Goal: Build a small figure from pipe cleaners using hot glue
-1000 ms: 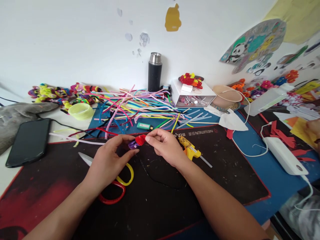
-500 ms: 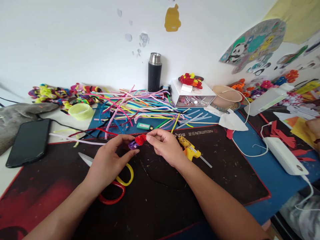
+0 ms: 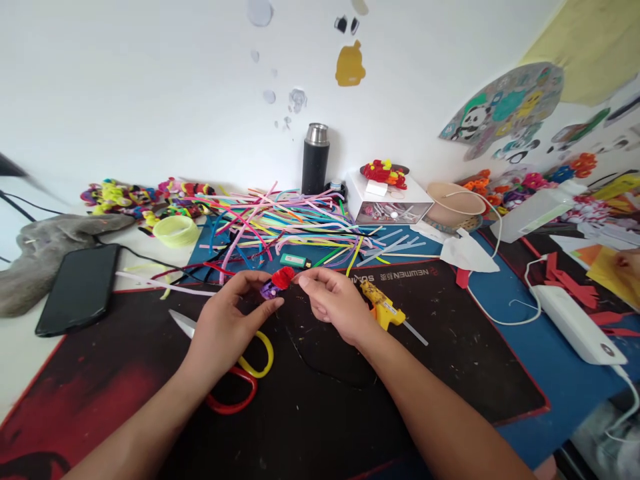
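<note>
- Piece (image 3: 282, 279) over far half of mat (image 3: 450, 360), gripped in my left hand (image 3: 225, 323), purple end partly hidden.
- My right hand (image 3: 333, 300) pinched at right; contents unclear.
- Scissors (image 3: 260, 357) partly covered.

Phone (image 3: 79, 290) left of mat (image 3: 450, 353) | scissors (image 3: 260, 360) on mat, left of glue gun (image 3: 385, 310) | lighter (image 3: 295, 261) behind scissors | pipe cleaners (image 3: 280, 220) behind lighter | flask (image 3: 315, 167) behind pipe cleaners | box (image 3: 385, 200) right of flask | bowl (image 3: 455, 200) right of box | power unit (image 3: 575, 323) right of mat
</note>
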Motion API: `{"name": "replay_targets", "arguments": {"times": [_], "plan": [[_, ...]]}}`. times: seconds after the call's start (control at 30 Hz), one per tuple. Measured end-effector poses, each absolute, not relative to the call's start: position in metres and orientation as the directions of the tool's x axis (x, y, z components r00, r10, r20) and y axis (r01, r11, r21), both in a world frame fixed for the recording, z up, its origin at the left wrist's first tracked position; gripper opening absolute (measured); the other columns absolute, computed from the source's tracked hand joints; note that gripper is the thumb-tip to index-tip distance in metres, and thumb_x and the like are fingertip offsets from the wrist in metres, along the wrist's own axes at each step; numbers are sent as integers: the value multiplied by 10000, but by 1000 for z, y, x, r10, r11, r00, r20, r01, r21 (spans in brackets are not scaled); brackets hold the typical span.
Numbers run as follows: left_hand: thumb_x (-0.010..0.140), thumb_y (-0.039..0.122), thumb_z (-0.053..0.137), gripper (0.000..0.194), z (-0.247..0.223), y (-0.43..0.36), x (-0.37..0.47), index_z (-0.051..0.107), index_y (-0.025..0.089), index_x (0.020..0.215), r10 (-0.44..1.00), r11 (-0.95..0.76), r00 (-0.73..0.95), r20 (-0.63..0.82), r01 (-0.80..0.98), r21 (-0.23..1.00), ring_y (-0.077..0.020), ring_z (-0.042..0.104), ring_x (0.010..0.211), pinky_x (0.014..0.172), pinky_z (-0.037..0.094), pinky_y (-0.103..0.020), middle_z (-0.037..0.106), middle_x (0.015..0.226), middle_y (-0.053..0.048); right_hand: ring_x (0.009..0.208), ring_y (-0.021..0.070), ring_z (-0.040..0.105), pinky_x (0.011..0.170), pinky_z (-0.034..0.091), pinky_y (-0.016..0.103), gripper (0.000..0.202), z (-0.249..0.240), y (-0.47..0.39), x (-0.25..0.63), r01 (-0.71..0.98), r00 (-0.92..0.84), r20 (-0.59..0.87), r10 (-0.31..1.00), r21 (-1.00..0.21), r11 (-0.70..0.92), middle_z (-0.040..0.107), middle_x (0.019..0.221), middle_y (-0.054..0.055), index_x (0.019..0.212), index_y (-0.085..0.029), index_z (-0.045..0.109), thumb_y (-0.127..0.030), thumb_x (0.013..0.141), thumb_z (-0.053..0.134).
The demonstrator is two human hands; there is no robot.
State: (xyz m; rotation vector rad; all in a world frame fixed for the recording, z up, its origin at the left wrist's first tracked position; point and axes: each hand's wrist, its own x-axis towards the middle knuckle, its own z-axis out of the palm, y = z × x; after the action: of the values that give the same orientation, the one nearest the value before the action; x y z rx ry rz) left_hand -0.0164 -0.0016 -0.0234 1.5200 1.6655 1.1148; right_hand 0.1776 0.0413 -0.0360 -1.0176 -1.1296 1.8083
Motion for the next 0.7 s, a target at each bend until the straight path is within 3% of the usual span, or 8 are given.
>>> {"name": "replay_targets", "arguments": {"times": [0.3, 0.7], "plan": [[785, 493, 814, 408, -32, -1, -13, 685, 227, 1068, 990, -25, -120, 71, 354, 935, -235, 680, 887, 816, 528, -362, 759, 978, -33, 443, 60, 270, 443, 181, 230, 448, -34, 34, 173, -216, -463, -215, 860, -914, -344, 370, 539, -132, 1046, -183, 668, -507, 796, 851], [832, 479, 821, 374, -39, -4, -7, 629, 241, 1047, 989, -115, -33, 141, 413, 903, -225, 681, 893, 834, 558, -368, 713, 966, -22, 442, 57, 265, 442, 157, 239, 390, -34, 36, 175, -231, -463, -235, 855, -899, -373, 405, 533, -118, 988, -187, 677, -470, 791, 860]]}}
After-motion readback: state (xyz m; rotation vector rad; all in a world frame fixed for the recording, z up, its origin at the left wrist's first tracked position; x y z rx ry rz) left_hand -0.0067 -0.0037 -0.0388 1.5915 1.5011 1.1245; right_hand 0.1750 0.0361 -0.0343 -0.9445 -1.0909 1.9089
